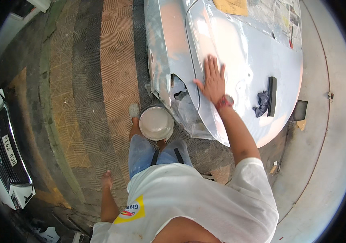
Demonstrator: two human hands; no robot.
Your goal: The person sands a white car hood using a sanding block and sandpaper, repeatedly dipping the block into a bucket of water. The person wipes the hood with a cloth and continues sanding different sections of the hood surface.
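My right hand [212, 79] lies flat with its fingers spread on the sanded, patchy white-and-grey trunk lid of a car [237, 56], close to a panel seam. Nothing is in it. To its right on the panel rest a long black bar-shaped block [271, 96] and a crumpled dark cloth [261, 103]. My left hand [107, 177] hangs low at my left side, away from the car; its fingers are too small and foreshortened to make out. A round, pale bucket [156, 123] stands at my feet, below the car's corner.
Newspaper masking [276, 20] and a piece of brown paper [233, 5] cover the car's far part. Below the seam, the car's corner has a ragged opening [179, 87]. A white car's front [6, 148] stands at the left. A pale wall [322, 133] runs along the right.
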